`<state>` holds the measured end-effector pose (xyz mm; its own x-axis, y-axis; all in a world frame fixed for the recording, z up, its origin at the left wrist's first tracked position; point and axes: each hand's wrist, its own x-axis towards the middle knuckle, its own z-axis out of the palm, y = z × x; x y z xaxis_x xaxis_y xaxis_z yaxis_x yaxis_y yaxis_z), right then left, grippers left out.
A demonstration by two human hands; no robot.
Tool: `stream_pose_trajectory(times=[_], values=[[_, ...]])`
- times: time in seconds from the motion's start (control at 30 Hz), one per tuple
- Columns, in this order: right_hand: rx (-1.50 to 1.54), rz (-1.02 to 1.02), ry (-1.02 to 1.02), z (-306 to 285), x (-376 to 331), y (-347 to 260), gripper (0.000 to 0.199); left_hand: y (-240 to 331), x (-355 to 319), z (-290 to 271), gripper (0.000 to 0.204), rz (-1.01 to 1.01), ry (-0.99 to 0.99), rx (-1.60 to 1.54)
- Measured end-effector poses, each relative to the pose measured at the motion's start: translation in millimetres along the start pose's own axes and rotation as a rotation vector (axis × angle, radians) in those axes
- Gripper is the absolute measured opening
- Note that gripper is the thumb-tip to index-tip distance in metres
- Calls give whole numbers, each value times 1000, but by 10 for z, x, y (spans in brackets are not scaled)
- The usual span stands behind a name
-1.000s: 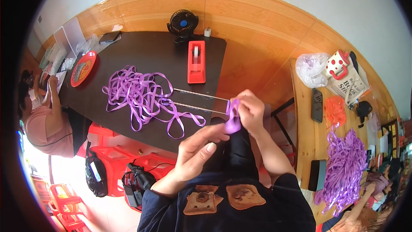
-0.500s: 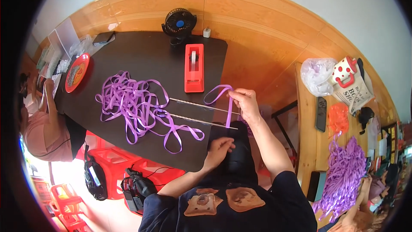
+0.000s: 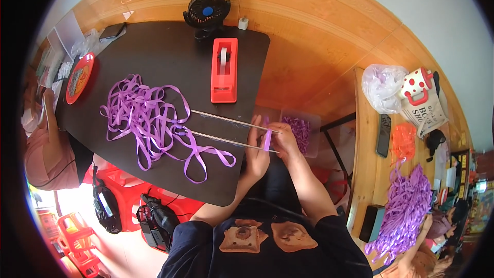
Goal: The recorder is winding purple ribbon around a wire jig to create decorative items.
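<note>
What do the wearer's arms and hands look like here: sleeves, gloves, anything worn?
Both forearms are bare, and the left hand and right hand wear no gloves. Short dark navy sleeves end near the elbows. No watch or ring can be made out at this size.

Single head-worn fisheye view, looking steeply down from above the wearer's chest. Dark worktop (image 3: 154, 56) ahead, close; both hands mid-frame; edges bend toward rim. No second view to overlap.
</note>
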<state>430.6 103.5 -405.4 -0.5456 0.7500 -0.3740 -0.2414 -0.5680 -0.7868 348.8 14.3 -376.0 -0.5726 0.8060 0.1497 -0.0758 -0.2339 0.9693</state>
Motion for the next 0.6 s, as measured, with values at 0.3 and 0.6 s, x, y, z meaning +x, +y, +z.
stream_pose_trajectory(times=[0.3,0.6], values=[[-400,-831,57,659,-236,-1088,17,540,-482,-218,28,-287,-251,-158],[-1062,-1226,-40,1077,-1836,-456,13,280,-519,-424,29,-553,-308,-880]])
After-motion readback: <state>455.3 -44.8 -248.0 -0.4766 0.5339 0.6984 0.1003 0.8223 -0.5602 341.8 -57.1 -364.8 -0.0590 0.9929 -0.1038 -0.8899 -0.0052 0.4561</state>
